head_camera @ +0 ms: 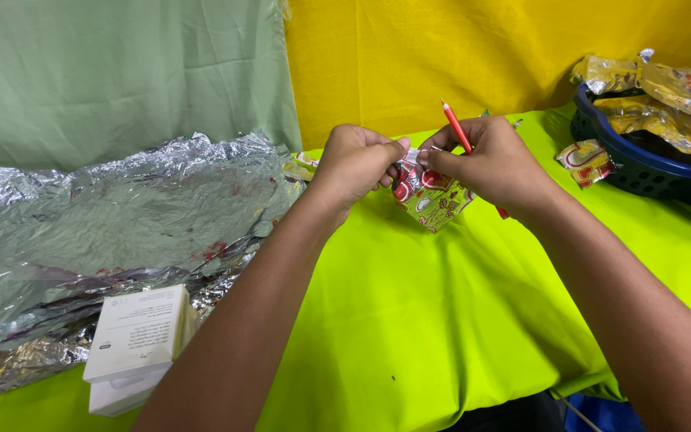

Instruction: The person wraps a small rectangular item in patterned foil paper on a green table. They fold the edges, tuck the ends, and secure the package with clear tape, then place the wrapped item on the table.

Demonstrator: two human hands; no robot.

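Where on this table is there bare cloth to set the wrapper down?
Bare green cloth lies between the forearms, below the wrapper held by left hand and right hand. Crowded: foil sheets and white box on the left, blue basket far right.

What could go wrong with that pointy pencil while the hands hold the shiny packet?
The red pencil sits in the right hand with its tip up, so it might poke something if the hand jerks. Both hands, the left hand too, pinch the small wrapper at its top; it could tear unevenly or slip.
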